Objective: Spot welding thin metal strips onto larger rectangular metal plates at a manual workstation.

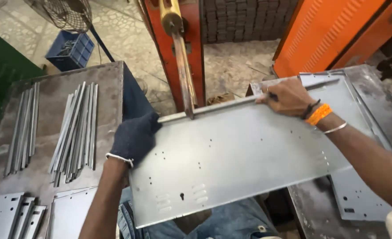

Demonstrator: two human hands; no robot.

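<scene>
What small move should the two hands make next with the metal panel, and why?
Probably hold the sheet metal panel steady: the gloved left hand and bare right hand grip its far flange, where the copper electrode touches.

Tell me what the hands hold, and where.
Both grip the metal panel: gloved left hand at its upper left corner, bare right hand on its top flange.

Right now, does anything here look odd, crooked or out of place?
Only one hand is gloved: the left hand wears a dark knit glove, while the right hand is bare on the sheet-metal panel. The metal strips on the grey table lie fanned out, not squared up.
</scene>
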